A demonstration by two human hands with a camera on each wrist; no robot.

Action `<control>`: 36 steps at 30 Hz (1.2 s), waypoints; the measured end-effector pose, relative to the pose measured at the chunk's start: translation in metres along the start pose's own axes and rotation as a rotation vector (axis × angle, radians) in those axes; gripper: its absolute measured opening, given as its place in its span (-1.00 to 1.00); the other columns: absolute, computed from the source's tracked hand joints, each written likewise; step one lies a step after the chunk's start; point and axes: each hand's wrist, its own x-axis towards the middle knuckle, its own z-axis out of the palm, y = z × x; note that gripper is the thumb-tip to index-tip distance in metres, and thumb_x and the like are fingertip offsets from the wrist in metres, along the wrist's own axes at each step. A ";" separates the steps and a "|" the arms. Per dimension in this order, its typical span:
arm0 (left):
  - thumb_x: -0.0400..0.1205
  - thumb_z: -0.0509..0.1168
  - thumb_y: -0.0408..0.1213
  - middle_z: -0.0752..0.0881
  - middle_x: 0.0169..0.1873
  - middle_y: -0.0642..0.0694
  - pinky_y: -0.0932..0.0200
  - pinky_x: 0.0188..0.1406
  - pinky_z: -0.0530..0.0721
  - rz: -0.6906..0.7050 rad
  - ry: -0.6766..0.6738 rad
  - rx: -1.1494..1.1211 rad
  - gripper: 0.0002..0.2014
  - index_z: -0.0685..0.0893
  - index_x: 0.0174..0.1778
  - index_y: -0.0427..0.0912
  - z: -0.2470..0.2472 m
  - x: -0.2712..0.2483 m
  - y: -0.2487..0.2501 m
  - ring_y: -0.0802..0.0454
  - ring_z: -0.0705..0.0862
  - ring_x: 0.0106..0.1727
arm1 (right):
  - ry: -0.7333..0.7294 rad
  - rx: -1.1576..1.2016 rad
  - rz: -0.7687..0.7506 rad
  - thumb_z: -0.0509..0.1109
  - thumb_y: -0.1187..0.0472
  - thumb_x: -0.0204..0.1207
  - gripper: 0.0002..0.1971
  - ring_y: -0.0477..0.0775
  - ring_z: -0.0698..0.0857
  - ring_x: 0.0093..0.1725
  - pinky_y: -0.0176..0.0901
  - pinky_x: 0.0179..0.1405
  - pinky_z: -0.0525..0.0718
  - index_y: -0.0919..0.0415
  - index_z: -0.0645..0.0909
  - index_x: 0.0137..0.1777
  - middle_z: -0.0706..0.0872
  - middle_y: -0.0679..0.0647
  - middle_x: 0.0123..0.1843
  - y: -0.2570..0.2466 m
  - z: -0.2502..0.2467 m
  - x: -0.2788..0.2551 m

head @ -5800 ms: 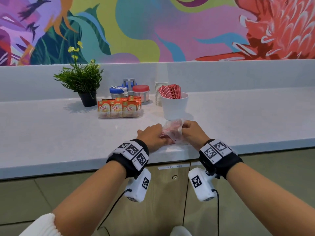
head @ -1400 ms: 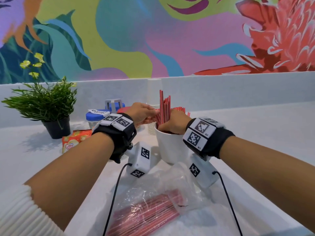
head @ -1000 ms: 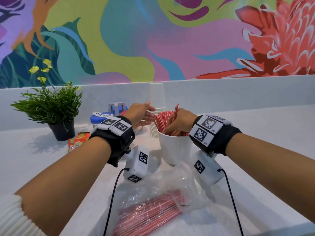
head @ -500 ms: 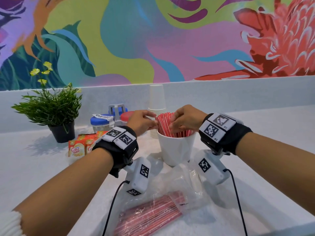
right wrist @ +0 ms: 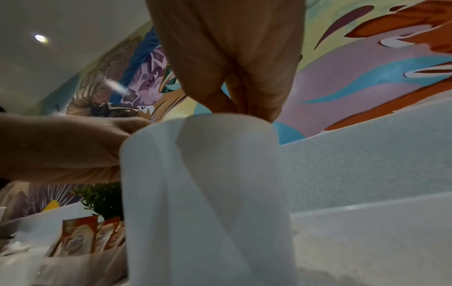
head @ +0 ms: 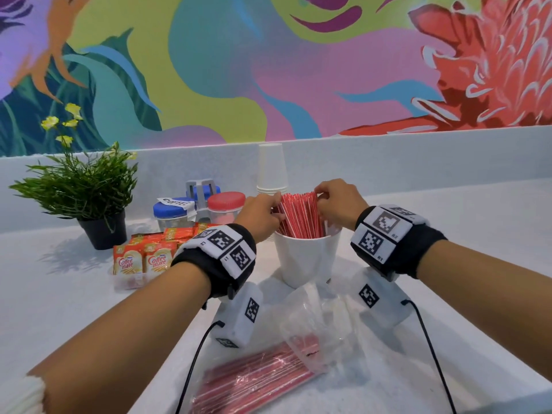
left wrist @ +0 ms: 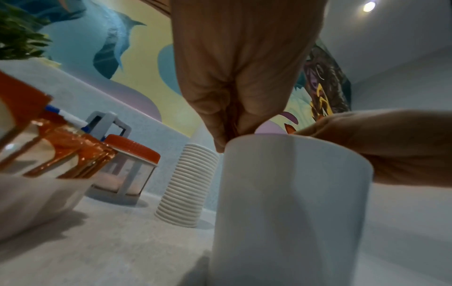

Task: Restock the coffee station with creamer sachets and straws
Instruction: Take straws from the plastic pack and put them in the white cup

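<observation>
A white cup (head: 307, 258) on the counter holds a dense bundle of red straws (head: 300, 215). My left hand (head: 276, 213) grips the bundle from its left side with curled fingers. On the bundle's right top edge, my right hand (head: 321, 198) pinches the straws. In the left wrist view the left hand (left wrist: 234, 125) reaches down to the cup (left wrist: 288, 193) rim; the straws are hidden there. The right wrist view shows the right hand (right wrist: 244, 104) above the cup (right wrist: 203, 193). Creamer sachets (head: 140, 259) stand in a clear tray to the left.
A clear plastic bag (head: 313, 327) with more red straws (head: 257, 380) lies near the counter's front edge. Behind the cup stands a stack of paper cups (head: 272, 171). Jars with a blue lid (head: 173, 210) and a red lid (head: 225, 204) and a potted plant (head: 89, 204) stand at the left.
The right hand lowered a handful of straws into the cup. Both hands have since closed in on the bundle from either side, drawing the straws together and upright.
</observation>
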 end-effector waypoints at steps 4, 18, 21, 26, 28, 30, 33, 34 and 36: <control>0.63 0.28 -0.39 0.56 0.40 -0.26 0.06 0.37 0.47 0.014 0.030 0.057 -0.51 0.40 0.51 -0.27 -0.002 0.000 -0.002 -0.16 0.55 0.38 | 0.025 -0.094 -0.091 0.09 0.38 0.61 -0.58 0.24 0.48 0.43 -0.04 0.42 0.39 0.35 0.36 0.48 0.49 0.27 0.47 -0.005 -0.001 -0.002; 0.74 0.04 -0.10 0.13 0.64 -0.24 -0.05 0.63 0.11 -0.012 -0.132 0.199 -0.43 0.03 0.65 -0.09 -0.015 -0.006 0.006 -0.16 0.11 0.66 | -0.093 -0.104 -0.159 0.13 0.33 0.61 -0.53 0.15 0.41 0.50 -0.11 0.45 0.34 0.17 0.34 0.53 0.42 0.13 0.54 -0.002 0.000 -0.012; 0.74 0.00 -0.05 -0.02 0.66 -0.23 -0.03 0.62 0.04 -0.030 -0.110 0.187 -0.40 -0.07 0.66 -0.07 -0.027 -0.015 0.012 -0.12 0.01 0.68 | 0.057 0.045 -0.106 0.16 0.33 0.58 -0.58 0.09 0.44 0.48 -0.17 0.42 0.35 0.18 0.45 0.44 0.48 0.12 0.50 0.001 -0.005 -0.021; 0.72 0.06 -0.02 0.17 0.64 -0.14 -0.02 0.61 0.18 -0.012 -0.054 0.114 -0.41 0.08 0.64 -0.14 -0.051 -0.040 0.023 -0.09 0.20 0.64 | 0.192 0.229 -0.050 0.21 0.36 0.53 -0.73 0.06 0.58 0.08 -0.26 0.05 0.44 0.28 0.58 0.20 0.64 0.14 0.14 0.004 -0.012 -0.052; 0.73 0.08 -0.06 0.27 0.60 -0.15 -0.03 0.58 0.29 -0.018 -0.042 0.050 -0.44 0.18 0.62 -0.19 -0.060 -0.054 0.030 -0.09 0.31 0.59 | 0.205 0.318 -0.006 0.22 0.37 0.51 -0.82 0.06 0.58 -0.04 -0.18 -0.05 0.49 0.25 0.57 0.06 0.63 0.11 -0.01 0.007 -0.013 -0.067; 0.73 0.08 -0.07 0.40 0.53 -0.19 -0.05 0.52 0.37 -0.030 -0.033 -0.006 -0.49 0.29 0.57 -0.24 -0.064 -0.067 0.035 -0.11 0.42 0.51 | 0.190 0.418 0.061 0.21 0.37 0.49 -0.91 0.10 0.62 -0.20 -0.10 -0.18 0.60 0.19 0.50 -0.10 0.62 0.11 -0.14 0.012 -0.013 -0.079; 0.70 0.13 -0.06 0.53 0.41 -0.14 0.10 0.44 0.43 -0.086 -0.033 -0.064 -0.57 0.47 0.43 -0.21 -0.060 -0.094 0.036 -0.06 0.50 0.42 | 0.104 0.572 0.172 0.16 0.41 0.49 -0.86 0.07 0.58 -0.45 -0.18 -0.47 0.58 0.20 0.43 -0.23 0.59 0.14 -0.33 0.015 -0.011 -0.104; 0.69 0.15 -0.06 0.54 0.38 -0.13 0.13 0.38 0.42 -0.105 -0.053 -0.084 -0.60 0.51 0.38 -0.20 -0.056 -0.103 0.036 -0.05 0.51 0.40 | 0.073 0.624 0.196 0.16 0.42 0.51 -0.84 0.08 0.57 -0.49 -0.18 -0.49 0.57 0.21 0.42 -0.25 0.58 0.16 -0.36 0.016 -0.010 -0.112; 0.69 0.17 -0.08 0.54 0.39 -0.13 0.12 0.35 0.42 -0.148 -0.136 -0.114 -0.62 0.53 0.35 -0.20 -0.044 -0.122 0.034 -0.06 0.50 0.38 | 0.007 0.726 0.237 0.15 0.44 0.54 -0.83 0.08 0.53 -0.52 -0.22 -0.55 0.56 0.25 0.43 -0.26 0.54 0.19 -0.39 0.017 -0.005 -0.128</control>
